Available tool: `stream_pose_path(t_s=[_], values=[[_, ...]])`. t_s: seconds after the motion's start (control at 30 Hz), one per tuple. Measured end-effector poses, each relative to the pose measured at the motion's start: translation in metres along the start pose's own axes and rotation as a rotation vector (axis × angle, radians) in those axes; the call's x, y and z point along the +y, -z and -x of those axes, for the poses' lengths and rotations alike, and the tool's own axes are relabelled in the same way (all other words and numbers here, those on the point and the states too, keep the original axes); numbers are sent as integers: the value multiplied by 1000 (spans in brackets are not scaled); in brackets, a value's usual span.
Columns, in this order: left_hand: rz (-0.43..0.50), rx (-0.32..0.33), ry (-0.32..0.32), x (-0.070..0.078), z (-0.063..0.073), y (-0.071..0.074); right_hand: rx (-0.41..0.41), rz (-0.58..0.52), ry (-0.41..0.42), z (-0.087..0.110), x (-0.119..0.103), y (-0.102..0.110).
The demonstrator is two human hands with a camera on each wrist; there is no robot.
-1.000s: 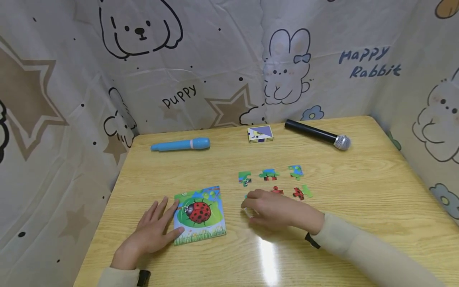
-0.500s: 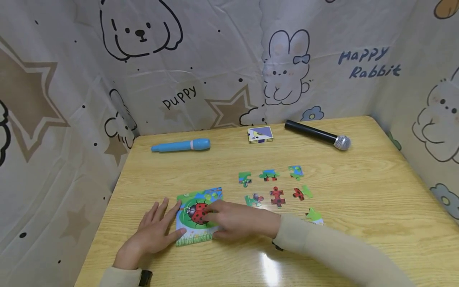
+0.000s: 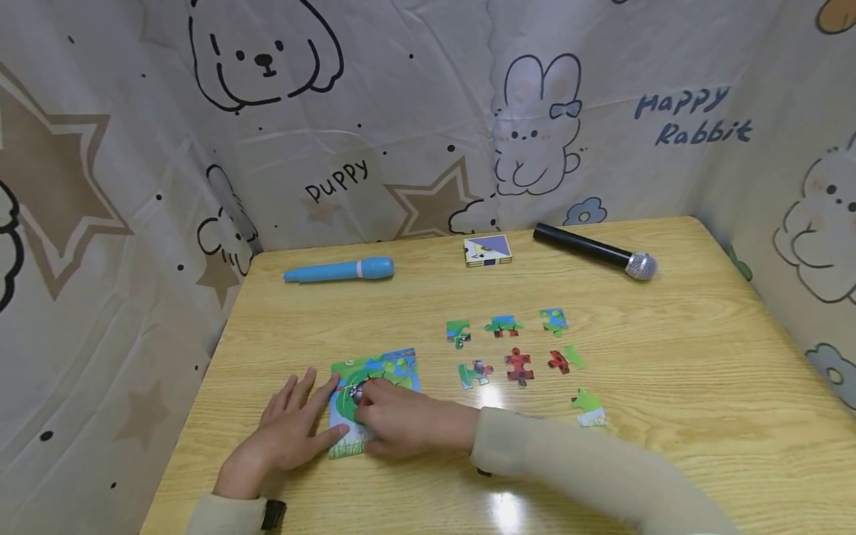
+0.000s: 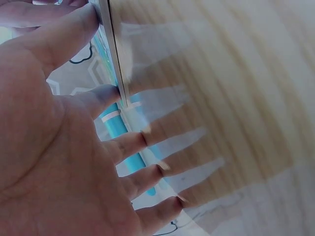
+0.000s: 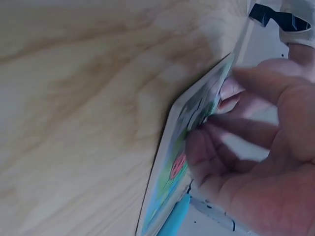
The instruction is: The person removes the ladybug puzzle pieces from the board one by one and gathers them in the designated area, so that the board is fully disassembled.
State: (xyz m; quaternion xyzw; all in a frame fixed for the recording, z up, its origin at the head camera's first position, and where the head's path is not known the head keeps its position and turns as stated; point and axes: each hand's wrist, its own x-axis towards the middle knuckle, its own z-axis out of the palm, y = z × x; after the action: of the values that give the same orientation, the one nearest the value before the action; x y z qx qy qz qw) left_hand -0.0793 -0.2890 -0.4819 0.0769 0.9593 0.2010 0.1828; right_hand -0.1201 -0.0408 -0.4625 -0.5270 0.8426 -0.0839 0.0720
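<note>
A square picture puzzle board [image 3: 394, 369] with a ladybug on it lies on the table in front of me. My left hand [image 3: 281, 435] rests at its left side with fingers spread, and the thumb and index fingertips touch its edge. My right hand [image 3: 404, 420] is over the board, fingers bent and fingertips down on the ladybug picture. In the right wrist view the thumb and fingertips come close together at the board's surface, but whether they pinch a piece is hidden. Nearby on the right are a red puzzle piece [image 3: 519, 368] and a green-and-white puzzle piece [image 3: 589, 407].
Several more puzzle pieces, among them a blue-green corner piece [image 3: 553, 321], lie in rows right of the board. Toward the back edge are a blue marker-shaped object [image 3: 337, 270], a card box [image 3: 487, 251] and a black microphone [image 3: 591, 250]. A printed curtain [image 3: 414, 111] hangs behind the table.
My right hand has moved left from the loose pieces onto the board, its fingertips shifting further left across the ladybug. The left hand has stayed nearly still.
</note>
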Motion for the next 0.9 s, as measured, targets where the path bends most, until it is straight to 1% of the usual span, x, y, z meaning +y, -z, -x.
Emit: stream_pose_path(t_s=[0.17,0.2,0.3,0.5,0.57,0.63,0.8,0.9], values=[[-6,3,-2,0,-1,0,-25,-80,-187,-5,-8,4],[-9,5,-4,0,-1,0,-28,-86,-213,-6,-9,5],[-12,7,-8,-1,-2,-1,-25,-105,-252,-8,-9,9],[4,-11,0,0,-1,0,-43,-229,-291,-12,1,7],[9,-19,5,1,-1,0,-49,-259,-297,-12,4,7],[10,-22,9,1,-1,1,-44,-276,-281,-12,6,5],[15,-14,11,1,-1,1,-9,-254,-178,-10,8,3],[16,-12,10,1,-1,1,-2,-247,-134,-8,8,2]])
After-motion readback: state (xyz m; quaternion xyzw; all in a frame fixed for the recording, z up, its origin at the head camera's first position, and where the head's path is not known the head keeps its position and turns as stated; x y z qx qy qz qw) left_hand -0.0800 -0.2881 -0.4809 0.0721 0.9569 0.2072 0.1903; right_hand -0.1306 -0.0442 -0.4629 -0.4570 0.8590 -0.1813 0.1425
